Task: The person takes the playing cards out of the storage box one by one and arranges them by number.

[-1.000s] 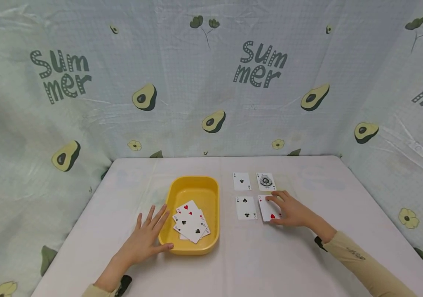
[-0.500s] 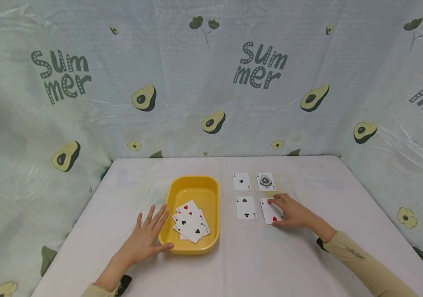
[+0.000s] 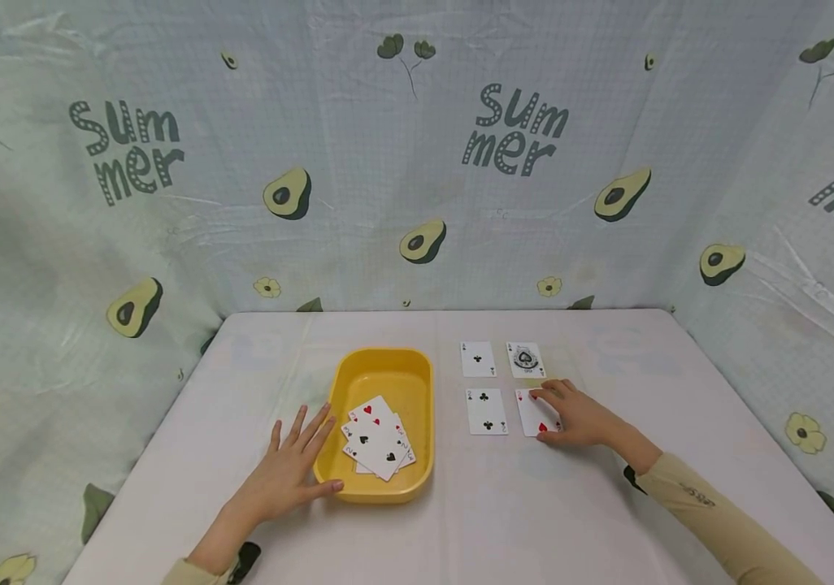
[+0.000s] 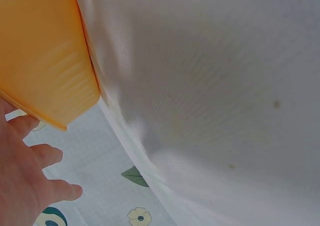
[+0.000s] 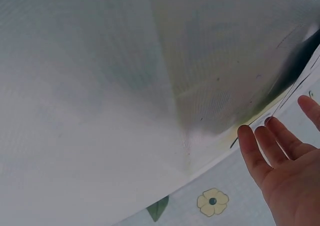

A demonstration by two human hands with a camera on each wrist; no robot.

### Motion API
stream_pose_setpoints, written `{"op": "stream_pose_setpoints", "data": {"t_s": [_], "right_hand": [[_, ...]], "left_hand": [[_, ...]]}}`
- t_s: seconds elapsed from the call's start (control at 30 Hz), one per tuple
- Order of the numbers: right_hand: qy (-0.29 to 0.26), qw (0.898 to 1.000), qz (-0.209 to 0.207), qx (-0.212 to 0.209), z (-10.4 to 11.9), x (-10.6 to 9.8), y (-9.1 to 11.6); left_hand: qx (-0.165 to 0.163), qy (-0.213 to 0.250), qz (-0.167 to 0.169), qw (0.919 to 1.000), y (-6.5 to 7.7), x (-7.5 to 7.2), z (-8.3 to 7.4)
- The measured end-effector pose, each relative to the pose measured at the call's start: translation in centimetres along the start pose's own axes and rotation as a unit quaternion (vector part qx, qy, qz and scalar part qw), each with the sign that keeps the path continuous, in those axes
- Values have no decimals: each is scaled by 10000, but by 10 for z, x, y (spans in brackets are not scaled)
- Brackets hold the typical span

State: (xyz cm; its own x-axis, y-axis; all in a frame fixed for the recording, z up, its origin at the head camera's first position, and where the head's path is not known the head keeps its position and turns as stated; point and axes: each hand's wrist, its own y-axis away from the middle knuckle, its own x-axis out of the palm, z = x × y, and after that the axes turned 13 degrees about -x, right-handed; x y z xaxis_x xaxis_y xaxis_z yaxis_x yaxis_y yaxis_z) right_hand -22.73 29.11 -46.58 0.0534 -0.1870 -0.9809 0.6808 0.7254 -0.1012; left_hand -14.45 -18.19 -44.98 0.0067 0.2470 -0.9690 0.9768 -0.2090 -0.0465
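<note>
Between the thumb and fingers of my right hand (image 3: 581, 418), a two of hearts playing card (image 3: 534, 414) is held by its near and far edges at the table surface. It lies right of the two of clubs (image 3: 487, 412) and below the ace of spades (image 3: 526, 359). The ace of clubs (image 3: 478, 359) completes the far row. My left hand (image 3: 285, 475) rests with spread fingers on the left rim of a yellow tray (image 3: 395, 378). In the right wrist view, the right fingers (image 5: 255, 156) reach a thin card edge; the card face is hidden there.
Several overlapping face-up cards (image 3: 380, 443) lie in the tray's near half. The white-covered table (image 3: 417, 544) ends at a back wall of printed cloth (image 3: 358, 162), with cloth on both sides as well.
My right hand has shifted the two of hearts slightly right, widening its gap from the two of clubs. It now sits straighter beside that card. The left hand and tray have stayed put.
</note>
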Motion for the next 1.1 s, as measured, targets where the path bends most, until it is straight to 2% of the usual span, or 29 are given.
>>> {"op": "stream_pose_setpoints", "data": {"t_s": [0.23, 0.43, 0.7, 1.1], "right_hand": [[36, 10000, -24, 17, -3, 2, -1], [24, 9999, 54, 88, -5, 4, -2], [-89, 9998, 116, 154, -5, 3, -4], [-239, 9987, 347, 282, -4, 0, -6]], "left_hand": [[-2, -11, -16, 10000, 1, 0, -1], [84, 43, -178, 9998, 2, 1, 0], [45, 18, -4, 10000, 1, 1, 1], [113, 34, -12, 9999, -3, 1, 5]]}}
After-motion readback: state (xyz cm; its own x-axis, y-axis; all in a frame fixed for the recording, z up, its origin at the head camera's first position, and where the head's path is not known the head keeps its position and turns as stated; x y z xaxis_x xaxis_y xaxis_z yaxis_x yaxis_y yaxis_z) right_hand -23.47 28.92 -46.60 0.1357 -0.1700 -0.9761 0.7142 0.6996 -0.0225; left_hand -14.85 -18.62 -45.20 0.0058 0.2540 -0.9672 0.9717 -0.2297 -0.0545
